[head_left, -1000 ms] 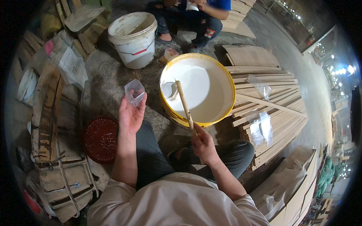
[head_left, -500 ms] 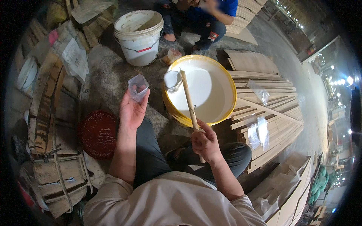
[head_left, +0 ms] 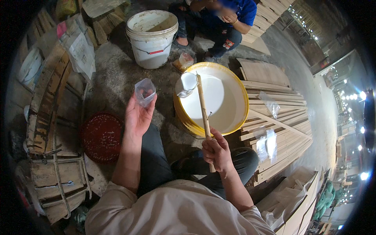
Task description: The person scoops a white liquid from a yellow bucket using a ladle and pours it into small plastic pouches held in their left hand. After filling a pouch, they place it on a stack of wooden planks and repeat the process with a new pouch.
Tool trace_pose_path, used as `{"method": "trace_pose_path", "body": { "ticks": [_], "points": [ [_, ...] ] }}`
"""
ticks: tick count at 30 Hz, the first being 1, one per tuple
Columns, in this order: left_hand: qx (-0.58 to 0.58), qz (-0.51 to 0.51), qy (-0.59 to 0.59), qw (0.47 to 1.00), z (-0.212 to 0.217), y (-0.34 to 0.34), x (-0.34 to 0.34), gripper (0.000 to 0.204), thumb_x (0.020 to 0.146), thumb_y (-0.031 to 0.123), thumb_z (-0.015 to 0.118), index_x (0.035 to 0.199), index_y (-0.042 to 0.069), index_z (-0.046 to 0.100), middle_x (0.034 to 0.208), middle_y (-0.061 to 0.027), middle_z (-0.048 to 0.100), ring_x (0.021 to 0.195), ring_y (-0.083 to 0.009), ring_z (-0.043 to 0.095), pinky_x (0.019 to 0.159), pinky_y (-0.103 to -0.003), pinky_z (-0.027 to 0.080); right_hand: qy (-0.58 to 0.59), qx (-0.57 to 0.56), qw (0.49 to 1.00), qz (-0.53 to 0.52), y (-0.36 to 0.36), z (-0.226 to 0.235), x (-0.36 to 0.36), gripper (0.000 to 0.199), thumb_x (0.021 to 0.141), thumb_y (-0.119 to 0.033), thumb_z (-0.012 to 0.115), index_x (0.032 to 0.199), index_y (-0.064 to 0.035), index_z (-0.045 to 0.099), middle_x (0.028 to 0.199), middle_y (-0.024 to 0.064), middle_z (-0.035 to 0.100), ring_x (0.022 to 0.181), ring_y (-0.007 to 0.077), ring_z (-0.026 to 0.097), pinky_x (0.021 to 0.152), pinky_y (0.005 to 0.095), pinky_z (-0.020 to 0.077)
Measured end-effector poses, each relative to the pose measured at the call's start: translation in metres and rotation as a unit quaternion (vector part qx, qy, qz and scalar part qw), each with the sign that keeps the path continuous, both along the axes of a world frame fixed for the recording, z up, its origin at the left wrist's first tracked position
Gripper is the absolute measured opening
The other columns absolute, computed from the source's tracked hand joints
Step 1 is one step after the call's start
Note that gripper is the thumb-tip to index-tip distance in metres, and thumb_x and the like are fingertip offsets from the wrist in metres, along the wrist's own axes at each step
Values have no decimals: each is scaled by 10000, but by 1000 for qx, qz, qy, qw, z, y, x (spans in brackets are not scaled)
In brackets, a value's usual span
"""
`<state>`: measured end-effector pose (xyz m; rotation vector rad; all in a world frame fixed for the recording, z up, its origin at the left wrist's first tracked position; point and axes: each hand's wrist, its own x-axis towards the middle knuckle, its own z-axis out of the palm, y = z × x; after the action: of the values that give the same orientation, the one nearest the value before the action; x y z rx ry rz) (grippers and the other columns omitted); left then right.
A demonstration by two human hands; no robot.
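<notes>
My left hand (head_left: 138, 120) holds up a small clear plastic bag (head_left: 144, 91), its mouth spread and facing up; fingers show through the film. In my right hand (head_left: 217, 152) is the wooden handle of a ladle (head_left: 202, 100), gripped near its lower end, with a nail sticking out of the handle. The ladle's bowl, coated in white, hangs over the left rim of a yellow bucket (head_left: 246, 94). Thick white liquid (head_left: 229, 107) fills much of this bucket. Whether the bowl carries liquid I cannot tell for sure.
Beyond stands a white bucket (head_left: 150, 55) with a red grip. A person in blue (head_left: 246, 15) sits behind. Stacked wooden slats (head_left: 282, 129) lie right, a red lid (head_left: 102, 137) left, beside a wooden frame (head_left: 58, 172). A small bag (head_left: 184, 61) rests behind the yellow bucket.
The view has shifted slightly, so the buckets appear a little farther right. Both hands keep their holds on the bag and the ladle. The other person's hand has moved.
</notes>
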<state>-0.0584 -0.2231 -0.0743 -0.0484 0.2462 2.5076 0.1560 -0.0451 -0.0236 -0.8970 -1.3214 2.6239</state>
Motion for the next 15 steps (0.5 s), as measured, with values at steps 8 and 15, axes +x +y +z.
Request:
{"method": "trace_pose_path", "body": {
  "ticks": [8,15],
  "points": [
    [-16,35,1,999,5,-1,0,343,922,270,485,1150,14,474,1131,-132,542,1043,-233,549,905,-341,500,30,7,999,21,-6,-13,-48,341,914,-108,450,1250,-165,429,696,28,436,452,76,341,378,198,266],
    [-25,4,-5,1000,16,23,0,367,873,267,576,1106,-9,509,1118,-139,553,1045,-248,546,916,-353,491,64,31,997,-4,15,8,-47,369,904,-73,435,1266,-145,418,689,33,451,469,86,361,389,203,261]
  ]
}}
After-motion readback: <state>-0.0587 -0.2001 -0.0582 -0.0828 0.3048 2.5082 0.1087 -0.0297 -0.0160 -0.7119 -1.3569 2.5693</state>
